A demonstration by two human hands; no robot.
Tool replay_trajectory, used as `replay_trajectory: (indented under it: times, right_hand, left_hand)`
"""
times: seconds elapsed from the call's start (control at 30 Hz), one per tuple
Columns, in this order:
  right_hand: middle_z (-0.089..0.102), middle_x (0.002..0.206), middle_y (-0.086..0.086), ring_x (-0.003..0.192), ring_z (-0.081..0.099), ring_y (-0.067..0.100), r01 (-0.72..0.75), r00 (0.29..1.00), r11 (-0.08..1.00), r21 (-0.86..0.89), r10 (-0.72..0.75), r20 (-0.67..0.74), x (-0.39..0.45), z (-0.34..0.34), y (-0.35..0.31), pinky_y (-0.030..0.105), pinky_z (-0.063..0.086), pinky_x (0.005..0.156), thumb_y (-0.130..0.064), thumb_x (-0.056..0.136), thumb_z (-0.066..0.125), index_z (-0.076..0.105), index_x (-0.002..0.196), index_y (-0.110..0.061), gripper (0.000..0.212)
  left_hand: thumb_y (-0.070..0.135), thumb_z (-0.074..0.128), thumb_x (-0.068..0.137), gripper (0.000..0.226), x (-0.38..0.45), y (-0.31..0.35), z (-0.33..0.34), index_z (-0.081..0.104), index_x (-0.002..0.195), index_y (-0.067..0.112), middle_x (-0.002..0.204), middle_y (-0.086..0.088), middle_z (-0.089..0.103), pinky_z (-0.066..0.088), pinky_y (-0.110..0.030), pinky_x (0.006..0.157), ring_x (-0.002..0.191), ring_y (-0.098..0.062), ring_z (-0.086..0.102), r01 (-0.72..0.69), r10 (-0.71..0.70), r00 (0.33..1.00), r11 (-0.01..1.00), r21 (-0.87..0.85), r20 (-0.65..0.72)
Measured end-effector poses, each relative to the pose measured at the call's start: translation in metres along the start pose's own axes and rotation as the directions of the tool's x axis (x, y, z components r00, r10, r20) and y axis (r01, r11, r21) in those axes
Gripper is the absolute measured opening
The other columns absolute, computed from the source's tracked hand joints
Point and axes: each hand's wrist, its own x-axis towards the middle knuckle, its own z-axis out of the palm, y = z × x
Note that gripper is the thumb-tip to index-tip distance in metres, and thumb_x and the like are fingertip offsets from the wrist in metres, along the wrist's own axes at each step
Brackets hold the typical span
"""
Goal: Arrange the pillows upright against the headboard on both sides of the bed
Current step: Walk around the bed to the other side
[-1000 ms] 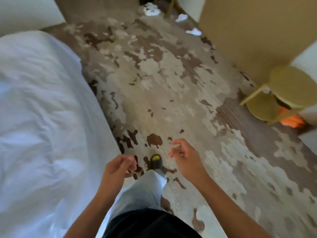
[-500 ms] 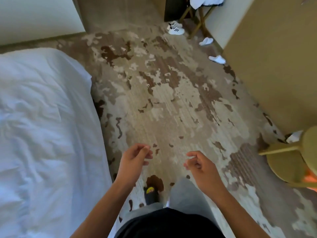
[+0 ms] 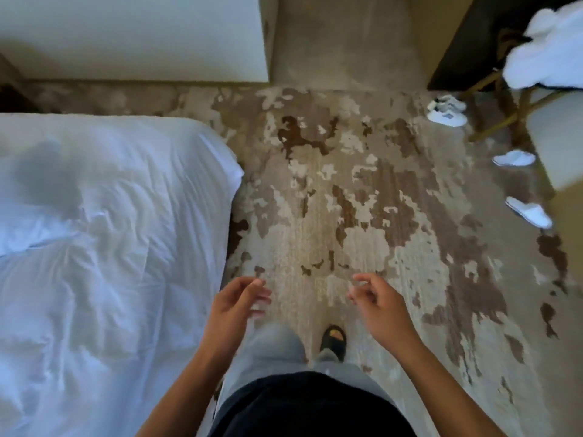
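Observation:
The bed [image 3: 104, 247] with a rumpled white duvet fills the left of the view, its foot corner at upper middle. No pillow and no headboard are in sight. My left hand [image 3: 233, 307] hangs just off the bed's right edge, fingers loosely curled, holding nothing. My right hand [image 3: 378, 307] floats over the carpet a little to the right, also loosely curled and empty. My legs in grey trousers and one dark slipper [image 3: 333, 339] show below the hands.
A patterned beige and brown carpet [image 3: 362, 200] runs along the bed. White slippers [image 3: 528, 214] and white sneakers [image 3: 447, 111] lie at the right. A stand with white cloth [image 3: 542, 48] is at top right. A white wall panel [image 3: 132, 36] stands beyond the bed's foot.
I have walked forward beside the bed toward its foot. The yellow stool has left the view. The shoes and the stand have come closer. Both hands stayed empty in front of me.

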Motion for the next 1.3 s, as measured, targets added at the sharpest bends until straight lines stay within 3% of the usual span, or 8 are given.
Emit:
replay_trajectory:
  times: [0.07,0.3,0.57,0.9,1.07,1.13,1.2,1.3]
  right_hand:
    - [0.077,0.102,-0.008,0.098,0.074,0.007,0.065,0.994,0.998,-0.028,-0.062,0.086,0.066,-0.011,-0.049,0.032,0.061,0.09,-0.033,0.105,0.064,0.065,0.118,-0.036,0.013]
    - [0.078,0.1,-0.02,0.094,0.074,0.0,0.264,0.936,0.962,-0.066,-0.239,0.259,0.27,-0.007,-0.18,0.022,0.058,0.082,-0.035,0.107,0.057,0.068,0.115,-0.036,0.013]
    - [0.077,0.098,-0.018,0.094,0.074,0.0,0.14,0.969,0.981,-0.132,-0.108,0.224,0.474,-0.025,-0.285,0.028,0.059,0.085,-0.036,0.108,0.058,0.07,0.101,-0.047,0.017]
    - [0.071,0.102,-0.034,0.096,0.066,-0.012,0.215,0.948,0.946,-0.245,-0.141,0.287,0.769,-0.019,-0.431,0.003,0.051,0.07,-0.04,0.102,0.069,0.068,0.103,-0.044,0.004]
    - [0.068,0.125,-0.022,0.119,0.063,-0.005,0.33,0.831,0.921,-0.205,-0.181,0.526,0.929,0.044,-0.531,0.026,0.052,0.102,-0.041,0.102,0.067,0.065,0.125,-0.04,0.024]
    - [0.068,0.129,-0.018,0.124,0.062,0.002,0.404,0.756,0.89,-0.21,-0.195,0.625,0.976,0.081,-0.582,0.033,0.052,0.106,-0.043,0.101,0.066,0.064,0.125,-0.039,0.024]
    - [0.068,0.129,-0.017,0.124,0.062,0.002,0.501,0.65,0.844,-0.192,-0.22,0.727,1.012,0.126,-0.634,0.034,0.052,0.108,-0.045,0.102,0.065,0.064,0.125,-0.037,0.025]
    - [0.068,0.124,-0.02,0.118,0.063,-0.006,0.618,0.496,0.777,-0.12,-0.267,0.826,1.048,0.2,-0.71,0.026,0.052,0.104,-0.048,0.103,0.062,0.064,0.126,-0.035,0.026]
  left_hand:
    - [0.025,0.057,0.101,0.024,0.031,0.021,0.002,0.074,0.098,0.008,0.094,-0.017,0.075,0.058,-0.044,0.08,0.094,-0.036,0.072,0.04,-0.048,0.993,0.997,-0.071,-0.112]
    - [0.025,0.057,0.101,0.023,0.188,0.075,0.008,0.075,0.089,0.015,0.089,-0.013,0.077,0.056,-0.036,0.073,0.083,-0.03,0.072,0.066,-0.112,0.957,0.982,-0.175,-0.268]
    - [0.028,0.055,0.103,0.02,0.445,0.221,0.026,0.072,0.104,0.017,0.097,-0.013,0.077,0.059,-0.04,0.078,0.092,-0.03,0.074,-0.001,-0.036,0.989,0.97,-0.244,-0.145]
    - [0.042,0.058,0.091,0.027,0.724,0.395,0.009,0.071,0.1,0.019,0.092,-0.006,0.076,0.059,-0.035,0.076,0.088,-0.025,0.073,-0.15,0.089,0.964,0.96,-0.237,-0.249]
    - [0.023,0.056,0.102,0.017,0.822,0.429,-0.033,0.072,0.099,0.016,0.09,-0.01,0.075,0.06,-0.044,0.078,0.085,-0.027,0.073,-0.102,-0.055,0.876,0.95,-0.295,-0.479]
    - [0.021,0.057,0.101,0.02,0.843,0.441,-0.05,0.074,0.091,0.02,0.088,-0.011,0.075,0.059,-0.036,0.071,0.08,-0.024,0.072,-0.082,-0.159,0.795,0.928,-0.363,-0.586]
    - [0.024,0.056,0.101,0.023,0.859,0.452,-0.072,0.075,0.089,0.023,0.088,-0.009,0.076,0.059,-0.03,0.068,0.08,-0.022,0.073,-0.077,-0.246,0.711,0.904,-0.42,-0.659]
    - [0.026,0.055,0.101,0.024,0.879,0.467,-0.111,0.076,0.09,0.024,0.088,-0.008,0.077,0.062,-0.042,0.074,0.083,-0.024,0.075,-0.09,-0.36,0.573,0.865,-0.494,-0.736]
